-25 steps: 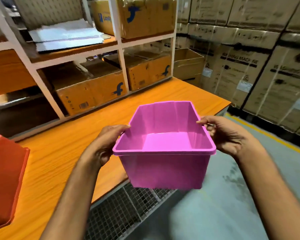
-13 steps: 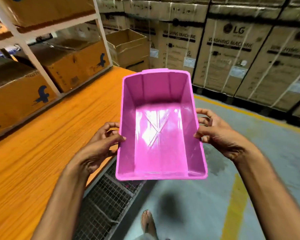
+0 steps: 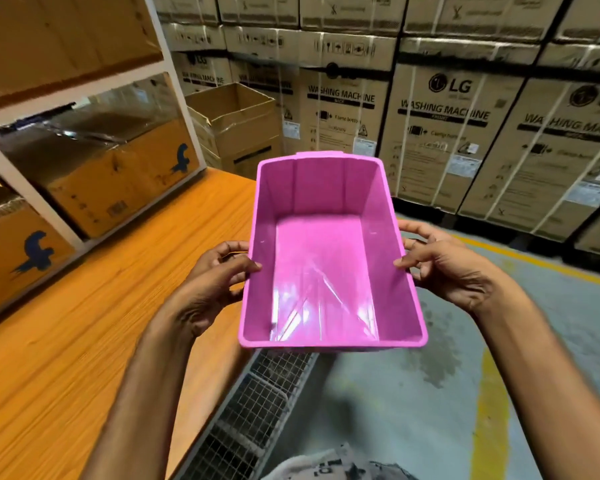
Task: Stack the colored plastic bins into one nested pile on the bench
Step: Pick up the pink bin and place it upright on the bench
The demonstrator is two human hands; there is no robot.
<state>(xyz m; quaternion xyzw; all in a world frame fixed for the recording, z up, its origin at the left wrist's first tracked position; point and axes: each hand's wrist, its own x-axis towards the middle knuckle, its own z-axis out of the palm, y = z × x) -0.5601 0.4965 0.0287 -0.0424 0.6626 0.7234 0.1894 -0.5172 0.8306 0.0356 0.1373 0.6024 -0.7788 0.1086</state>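
Tipped up since before, one pink bin (image 3: 326,268) has left hand (image 3: 208,289) and right hand (image 3: 447,271) pinching its rims.

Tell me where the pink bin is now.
Head view, centre: the pink bin is held up between the left hand and right hand, over the right edge of the bench.

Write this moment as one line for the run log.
pink bin: empty, opening up, held in air | left hand: grips left rim | right hand: grips right rim | bench: left of bin
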